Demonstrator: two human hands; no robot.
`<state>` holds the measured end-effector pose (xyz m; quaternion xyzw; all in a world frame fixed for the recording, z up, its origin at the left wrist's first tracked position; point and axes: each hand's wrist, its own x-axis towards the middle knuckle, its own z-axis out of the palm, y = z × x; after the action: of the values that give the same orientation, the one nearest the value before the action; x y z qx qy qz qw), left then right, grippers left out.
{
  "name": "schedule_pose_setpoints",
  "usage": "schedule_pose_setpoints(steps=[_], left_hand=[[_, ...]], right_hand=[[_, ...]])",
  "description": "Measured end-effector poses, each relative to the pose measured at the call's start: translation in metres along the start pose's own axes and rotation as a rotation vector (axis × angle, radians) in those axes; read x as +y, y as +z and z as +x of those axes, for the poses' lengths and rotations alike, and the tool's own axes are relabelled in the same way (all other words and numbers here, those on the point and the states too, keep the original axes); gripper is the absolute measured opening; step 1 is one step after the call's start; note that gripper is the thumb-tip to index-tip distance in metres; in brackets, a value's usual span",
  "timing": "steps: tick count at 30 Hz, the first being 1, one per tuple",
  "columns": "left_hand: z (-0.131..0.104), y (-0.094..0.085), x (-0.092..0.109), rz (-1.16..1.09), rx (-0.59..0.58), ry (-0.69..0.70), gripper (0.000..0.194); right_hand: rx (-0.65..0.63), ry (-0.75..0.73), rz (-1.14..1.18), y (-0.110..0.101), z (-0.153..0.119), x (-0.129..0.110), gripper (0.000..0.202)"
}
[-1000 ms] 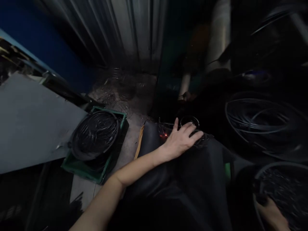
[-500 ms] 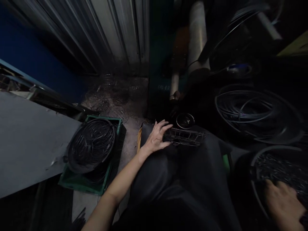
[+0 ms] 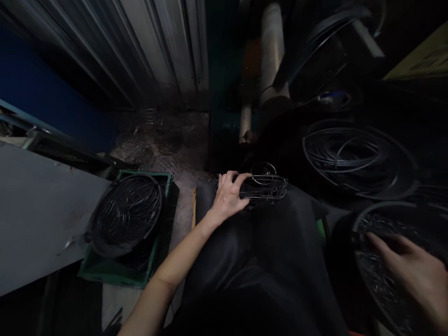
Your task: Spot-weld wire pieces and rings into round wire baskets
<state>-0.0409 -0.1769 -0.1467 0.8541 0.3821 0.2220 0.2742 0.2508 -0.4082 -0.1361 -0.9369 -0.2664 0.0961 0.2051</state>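
Note:
Across my dark-clothed lap lies a small wire frame [image 3: 268,190], long and narrow with rounded ends. My left hand [image 3: 228,193] grips its left end, fingers on the far side and thumb on the near side. A shiny wire ring [image 3: 263,171] shows just beyond the frame. At the right, my right hand [image 3: 413,268] is over a dark bucket [image 3: 357,224] of small metal pieces [image 3: 383,277]. Its visible fingers are apart and somewhat blurred; some fingertips are hidden, and I make out nothing held in them.
Left of my legs, a black basin [image 3: 93,224] of dark wire pieces rests on a green crate [image 3: 131,280]. Beyond the bucket sits a wide tub [image 3: 402,184] with coiled wire [image 3: 350,151]. A grey panel [image 3: 45,214] juts in from the left. Pale pipes [image 3: 272,51] stand ahead.
My right hand has risen and turned over the bucket, its fingers now more apart. The wire frame in my left hand has tilted slightly. The whole view has shifted a little.

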Motion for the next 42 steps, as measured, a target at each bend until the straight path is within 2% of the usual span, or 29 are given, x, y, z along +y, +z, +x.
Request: schedule_pose_setpoints(steps=[2,5,7,9,13,19,23,25,29,35,42], left_hand=[[0.001,0.002,0.001,-0.006,-0.005,-0.001,0.062],[0.003,0.005,0.003,-0.005,0.018,-0.009,0.064],[0.003,0.006,0.005,0.007,0.03,0.005,0.062],[0.003,0.006,0.008,0.029,0.032,0.026,0.061],[0.003,0.005,0.012,0.103,0.039,0.054,0.065],[0.011,0.002,0.006,0.131,0.107,0.064,0.064],[0.018,-0.001,0.003,0.117,0.148,0.064,0.065],[0.022,-0.003,0.003,0.107,0.174,0.065,0.065],[0.029,-0.007,-0.001,0.088,0.229,0.074,0.063],[0.04,-0.01,-0.011,0.073,0.25,0.1,0.062],[0.052,-0.015,-0.015,0.07,0.279,0.137,0.062]], right_hand=[[-0.128,0.077,0.393,0.01,-0.022,-0.052,0.035],[-0.385,0.069,0.742,0.032,-0.041,-0.126,0.045],[-0.492,0.02,0.866,0.048,-0.042,-0.159,0.043],[-0.539,-0.036,0.926,0.062,-0.038,-0.176,0.042],[-0.481,-0.148,0.878,0.086,-0.027,-0.186,0.038],[-0.127,-0.385,0.636,0.1,-0.037,-0.202,0.028],[0.078,-0.508,0.603,0.104,-0.046,-0.216,0.024],[0.137,-0.551,0.6,0.107,-0.046,-0.221,0.023],[0.189,-0.596,0.606,0.115,-0.04,-0.227,0.021],[0.242,-0.665,0.615,0.126,-0.028,-0.231,0.017],[0.258,-0.698,0.631,0.129,-0.016,-0.24,0.017]])
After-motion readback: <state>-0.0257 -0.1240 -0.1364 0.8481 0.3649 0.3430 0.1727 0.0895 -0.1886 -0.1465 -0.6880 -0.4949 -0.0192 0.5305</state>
